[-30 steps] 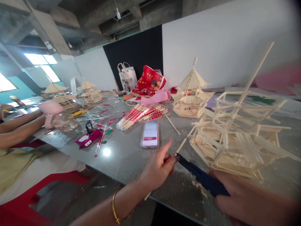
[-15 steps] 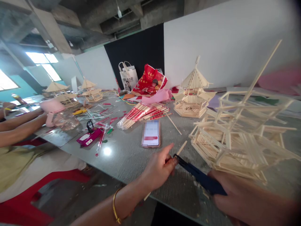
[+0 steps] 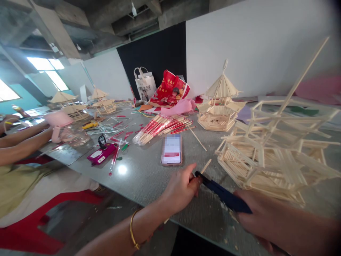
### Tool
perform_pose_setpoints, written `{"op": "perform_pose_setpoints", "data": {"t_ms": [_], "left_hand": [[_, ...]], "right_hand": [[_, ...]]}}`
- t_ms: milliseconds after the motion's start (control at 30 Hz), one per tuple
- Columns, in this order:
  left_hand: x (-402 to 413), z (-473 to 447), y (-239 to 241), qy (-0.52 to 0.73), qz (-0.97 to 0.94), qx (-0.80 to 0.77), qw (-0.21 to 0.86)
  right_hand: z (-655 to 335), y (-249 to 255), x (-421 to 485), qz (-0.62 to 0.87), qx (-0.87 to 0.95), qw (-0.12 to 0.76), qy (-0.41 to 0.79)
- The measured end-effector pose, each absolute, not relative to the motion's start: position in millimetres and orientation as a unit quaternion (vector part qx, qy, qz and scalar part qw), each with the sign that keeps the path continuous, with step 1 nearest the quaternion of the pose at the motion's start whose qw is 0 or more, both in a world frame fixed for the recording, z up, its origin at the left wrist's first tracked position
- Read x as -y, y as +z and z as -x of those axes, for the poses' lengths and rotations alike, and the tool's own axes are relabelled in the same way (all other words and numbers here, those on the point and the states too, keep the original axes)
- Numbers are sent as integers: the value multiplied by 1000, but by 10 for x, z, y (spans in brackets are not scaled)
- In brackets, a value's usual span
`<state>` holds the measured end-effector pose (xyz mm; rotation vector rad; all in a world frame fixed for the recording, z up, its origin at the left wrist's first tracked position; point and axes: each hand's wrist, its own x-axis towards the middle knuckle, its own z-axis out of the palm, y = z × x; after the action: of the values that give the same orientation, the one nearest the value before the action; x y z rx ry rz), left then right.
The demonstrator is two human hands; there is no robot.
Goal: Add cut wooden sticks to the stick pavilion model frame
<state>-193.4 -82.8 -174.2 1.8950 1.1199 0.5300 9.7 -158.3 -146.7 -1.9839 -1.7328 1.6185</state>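
Note:
My left hand [image 3: 182,187] pinches a thin wooden stick [image 3: 205,166] near the table's front edge, fingers curled round it. My right hand [image 3: 263,218] is closed on the dark blue handles of a pair of cutters [image 3: 223,193], whose jaws meet the stick right at my left fingertips. An unfinished pavilion frame of wooden sticks [image 3: 271,153] stands just beyond both hands on the right, with one long stick rising slantwise from it.
A phone [image 3: 172,154] lies ahead of my left hand. Behind it are a bundle of wrapped chopsticks [image 3: 160,128], a finished stick pavilion [image 3: 220,106] and bags [image 3: 170,90]. A magenta tool [image 3: 102,154] and scraps lie left. Another person's arms [image 3: 23,142] rest at the far left.
My left forefinger, stretched out before, has curled down onto the stick. Both hands and the cutters have shifted slightly, and the view has tilted a little.

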Motion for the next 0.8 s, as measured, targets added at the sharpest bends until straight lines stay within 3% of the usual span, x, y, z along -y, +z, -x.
{"op": "perform_pose_setpoints", "data": {"t_ms": [167,333,533,800], "left_hand": [[844,2001,-1655,190,-810,-454,319],[975,2102,-1572,80,-870,-454,173],[1000,2099,-1513,-3,-898,-432,88],[877,2145,-1491,-39,-952,-298,-60]], "right_hand": [[-45,-1444,1543,657,552,10,513],[40,-1362,1537,651,537,-8,537],[129,-1377,1468,633,491,-7,599],[88,-1413,1340,626,389,-1,676]]}}
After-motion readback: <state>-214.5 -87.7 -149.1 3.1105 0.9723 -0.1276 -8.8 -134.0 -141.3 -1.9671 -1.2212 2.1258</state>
